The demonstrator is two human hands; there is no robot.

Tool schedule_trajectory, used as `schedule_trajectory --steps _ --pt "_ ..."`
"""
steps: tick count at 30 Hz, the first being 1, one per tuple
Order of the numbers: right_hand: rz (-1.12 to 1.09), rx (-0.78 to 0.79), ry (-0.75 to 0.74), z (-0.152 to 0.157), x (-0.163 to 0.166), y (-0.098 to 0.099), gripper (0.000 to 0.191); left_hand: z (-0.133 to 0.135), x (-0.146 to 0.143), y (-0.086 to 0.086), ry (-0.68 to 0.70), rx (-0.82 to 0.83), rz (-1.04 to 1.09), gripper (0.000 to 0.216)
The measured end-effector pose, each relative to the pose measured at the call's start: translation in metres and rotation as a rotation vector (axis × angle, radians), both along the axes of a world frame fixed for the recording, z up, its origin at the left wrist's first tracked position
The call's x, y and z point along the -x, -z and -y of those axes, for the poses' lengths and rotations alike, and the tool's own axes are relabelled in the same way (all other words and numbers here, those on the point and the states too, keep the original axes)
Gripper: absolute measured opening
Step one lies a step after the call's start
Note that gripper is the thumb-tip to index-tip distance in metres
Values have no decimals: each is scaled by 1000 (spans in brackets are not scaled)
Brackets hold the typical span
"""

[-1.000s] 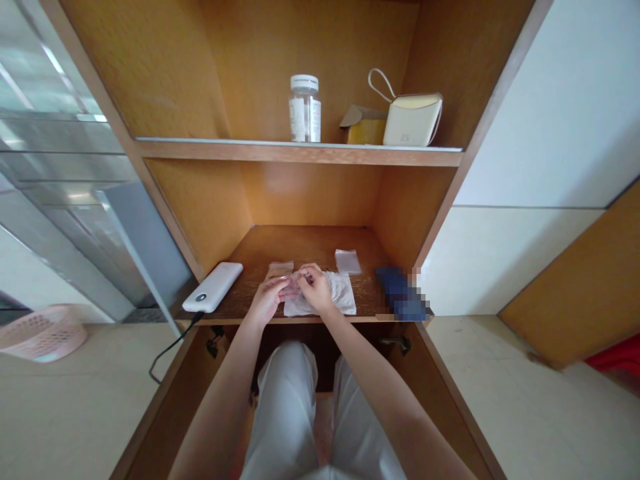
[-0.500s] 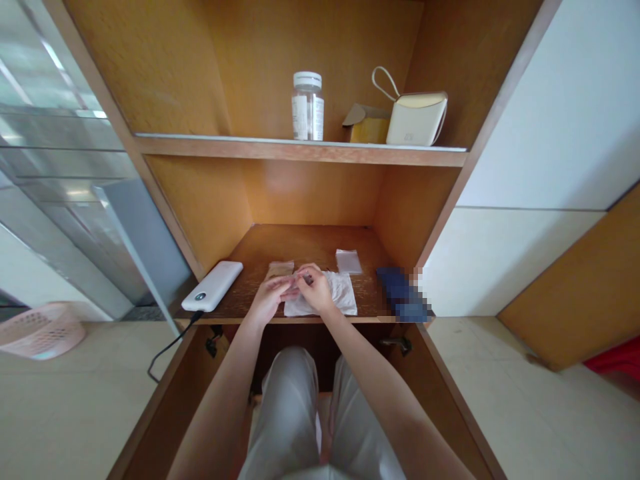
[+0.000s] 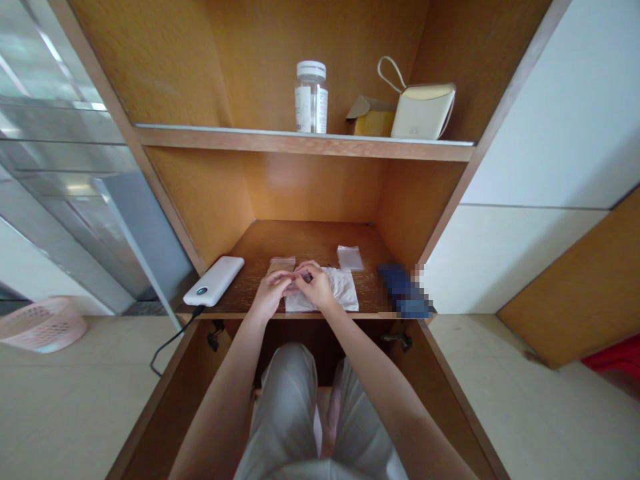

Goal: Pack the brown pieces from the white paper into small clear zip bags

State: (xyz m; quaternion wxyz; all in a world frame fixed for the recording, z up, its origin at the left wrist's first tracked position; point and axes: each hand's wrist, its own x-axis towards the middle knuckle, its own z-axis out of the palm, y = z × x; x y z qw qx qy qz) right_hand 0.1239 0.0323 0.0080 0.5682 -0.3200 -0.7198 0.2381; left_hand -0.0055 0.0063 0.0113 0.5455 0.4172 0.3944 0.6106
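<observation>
My left hand (image 3: 272, 292) and my right hand (image 3: 315, 285) meet over the cabinet's lower shelf, fingertips pinched close together. Whatever lies between them is too small and too covered to name. Beneath the hands is a crumpled white tissue or cloth (image 3: 344, 289), spread flat near the shelf's front edge. Just behind my left hand lies a small clear plastic bag (image 3: 283, 263), partly hidden by the fingers. Another small clear bag (image 3: 350, 258) rests behind the cloth, to the right of my right hand.
A white power bank (image 3: 215, 280) with a black cable (image 3: 173, 345) lies left on the shelf (image 3: 310, 235). A blurred dark blue object (image 3: 403, 290) is at the right. Above stand a clear bottle (image 3: 311, 99), a yellow box (image 3: 371, 119) and a cream case (image 3: 423, 112). Open cabinet doors flank my legs.
The camera view has shifted slightly. Both hands stay together over the cloth, with only small finger movement; the objects on the shelf lie as before.
</observation>
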Motion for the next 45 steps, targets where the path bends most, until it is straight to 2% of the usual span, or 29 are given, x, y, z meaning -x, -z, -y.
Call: schedule_trajectory --steps 9,21,28,34,41,45 --pt "-11 -4 24 3 -1 -3 17 -3 6 2 81 20 92 25" --pt "-29 18 53 1 -5 0 21 1 8 -2 101 18 67 30" --pt "-66 42 93 3 -3 -2 22 2 8 -4 169 37 44 34" --pt "-60 58 60 2 -1 -1 29 0 9 -3 224 32 37 37" --pt "-103 56 40 3 -1 -2 30 -4 10 1 143 46 105 27" --pt "-220 54 147 2 -3 -3 33 -3 8 1 131 63 83 28"
